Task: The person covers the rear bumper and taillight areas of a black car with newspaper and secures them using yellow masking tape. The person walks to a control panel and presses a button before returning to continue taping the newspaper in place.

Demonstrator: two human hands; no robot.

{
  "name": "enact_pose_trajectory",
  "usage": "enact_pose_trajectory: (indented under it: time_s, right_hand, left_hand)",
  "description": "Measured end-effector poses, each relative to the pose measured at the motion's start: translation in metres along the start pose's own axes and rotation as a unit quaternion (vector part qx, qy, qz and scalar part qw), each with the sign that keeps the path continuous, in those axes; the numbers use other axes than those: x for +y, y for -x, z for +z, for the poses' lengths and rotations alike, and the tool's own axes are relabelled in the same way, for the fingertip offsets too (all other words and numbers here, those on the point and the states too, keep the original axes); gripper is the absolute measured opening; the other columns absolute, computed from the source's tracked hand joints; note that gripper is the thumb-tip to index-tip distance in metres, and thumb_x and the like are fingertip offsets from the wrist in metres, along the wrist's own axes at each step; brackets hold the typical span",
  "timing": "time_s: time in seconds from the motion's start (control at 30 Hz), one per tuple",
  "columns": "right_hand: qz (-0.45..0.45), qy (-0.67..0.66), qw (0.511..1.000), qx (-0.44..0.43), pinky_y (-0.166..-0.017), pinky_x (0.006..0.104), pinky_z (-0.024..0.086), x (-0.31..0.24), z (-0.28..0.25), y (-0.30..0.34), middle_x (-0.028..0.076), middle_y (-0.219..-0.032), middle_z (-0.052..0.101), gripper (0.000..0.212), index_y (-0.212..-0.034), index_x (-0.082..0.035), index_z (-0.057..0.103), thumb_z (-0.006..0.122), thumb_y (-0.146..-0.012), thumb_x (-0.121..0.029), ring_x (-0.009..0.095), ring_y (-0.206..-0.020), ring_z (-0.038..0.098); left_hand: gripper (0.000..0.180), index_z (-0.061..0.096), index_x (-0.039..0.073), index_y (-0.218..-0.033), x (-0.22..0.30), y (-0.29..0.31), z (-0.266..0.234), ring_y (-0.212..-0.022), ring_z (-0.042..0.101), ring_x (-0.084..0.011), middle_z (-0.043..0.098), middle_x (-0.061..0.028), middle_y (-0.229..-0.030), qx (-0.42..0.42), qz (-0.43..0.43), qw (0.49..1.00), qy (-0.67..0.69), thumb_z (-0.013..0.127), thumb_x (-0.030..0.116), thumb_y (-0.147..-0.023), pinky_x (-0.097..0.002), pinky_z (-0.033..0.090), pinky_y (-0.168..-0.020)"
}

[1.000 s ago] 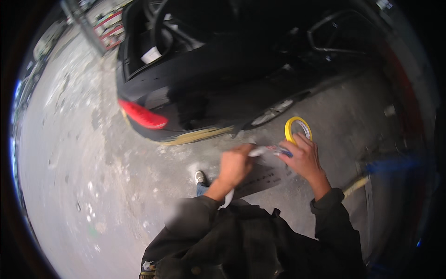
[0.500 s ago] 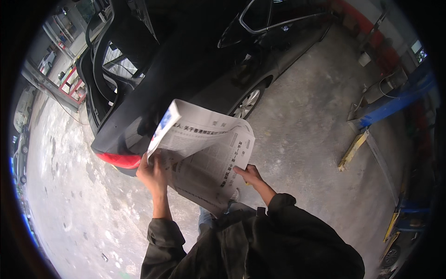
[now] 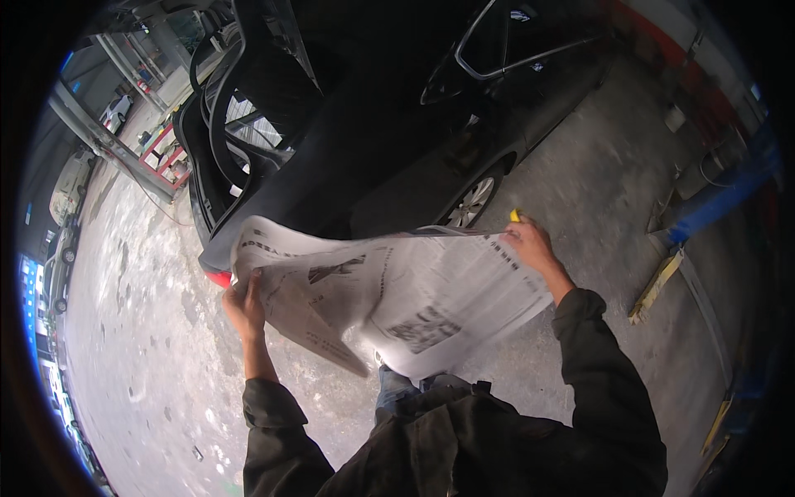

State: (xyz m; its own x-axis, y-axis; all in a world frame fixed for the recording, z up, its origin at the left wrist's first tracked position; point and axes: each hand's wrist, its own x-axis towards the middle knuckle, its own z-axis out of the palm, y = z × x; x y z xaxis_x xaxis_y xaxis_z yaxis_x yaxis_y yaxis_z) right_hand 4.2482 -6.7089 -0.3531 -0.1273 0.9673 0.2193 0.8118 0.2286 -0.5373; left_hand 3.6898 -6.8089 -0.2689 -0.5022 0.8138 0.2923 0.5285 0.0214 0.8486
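Observation:
A large newspaper [image 3: 331,286] is spread between my hands in front of my body, its sheets sagging and creased in the middle. My left hand [image 3: 245,308] is closed on its left edge, thumb over the paper. At the upper right corner, my right hand [image 3: 530,246] pinches the sheet. A small yellow object [image 3: 515,215] sticks out beyond the right fingers; its kind is too small to tell. Just past the paper stands a black car [image 3: 373,182], with its red tail light [image 3: 217,277] partly behind the newspaper.
The car's rear wheel [image 3: 476,201] shows above the paper, and its trunk [image 3: 236,141] stands raised. A blue lift arm [image 3: 712,207] and a yellow bar [image 3: 657,286] lie to the right on the concrete floor [image 3: 157,348]. A red stand [image 3: 166,157] is at the far left.
The newspaper, folded over before, is now opened out wide. My right hand has moved right and up with its edge; my left hand has shifted slightly left.

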Motion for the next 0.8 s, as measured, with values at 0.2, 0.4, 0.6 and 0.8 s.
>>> enact_pose_trajectory:
  time_s: [0.2, 0.4, 0.6, 0.8]
  right_hand:
    - [-0.01, 0.17, 0.985, 0.034, -0.088, 0.0481, 0.049, 0.001, -0.019, 0.0, 0.014, -0.104, 0.063, 0.018, -0.099, -0.009, 0.071, 0.075, -0.082, -0.016, 0.036, -0.109, 0.059]
    - [0.039, -0.072, 0.986, 0.147, -0.072, 0.0385, 0.053, -0.073, -0.006, 0.036, 0.009, -0.094, 0.063, 0.019, -0.099, -0.007, 0.071, 0.078, -0.083, -0.016, 0.025, -0.087, 0.065]
    - [0.158, -0.461, 0.873, -0.019, -0.062, 0.022, 0.048, -0.168, -0.006, 0.097, 0.001, -0.084, 0.069, 0.022, -0.095, -0.001, 0.07, 0.078, -0.09, -0.02, 0.005, -0.075, 0.061]
    - [0.21, -0.615, 0.76, 0.027, -0.061, 0.0213, 0.05, -0.175, 0.02, 0.109, 0.002, -0.085, 0.071, 0.018, -0.099, -0.001, 0.071, 0.076, -0.093, -0.018, 0.007, -0.074, 0.065]
  left_hand:
    - [0.028, 0.065, -0.004, -0.119, 0.017, 0.011, 0.011, -0.093, 0.064, -0.0113, 0.073, -0.0094, -0.104, -0.128, 0.057, 0.982, 0.125, 0.065, -0.001, -0.092, -0.025, 0.05, -0.085]
    - [0.017, 0.071, 0.0, -0.1, 0.07, 0.057, 0.049, -0.074, 0.067, -0.0302, 0.065, -0.0208, -0.082, -0.241, 0.1, 0.963, -0.068, 0.068, 0.003, -0.083, -0.0358, 0.05, -0.071]
    - [0.034, 0.073, 0.005, -0.106, 0.091, 0.099, 0.087, -0.089, 0.067, -0.0414, 0.07, -0.021, -0.098, -0.285, 0.207, 0.927, -0.129, 0.066, 0.004, -0.073, -0.0464, 0.054, -0.077]
    - [0.039, 0.072, 0.003, -0.11, 0.101, 0.127, 0.109, -0.095, 0.067, -0.042, 0.07, -0.0215, -0.104, -0.308, 0.218, 0.914, -0.146, 0.062, 0.001, -0.072, -0.0444, 0.054, -0.082]
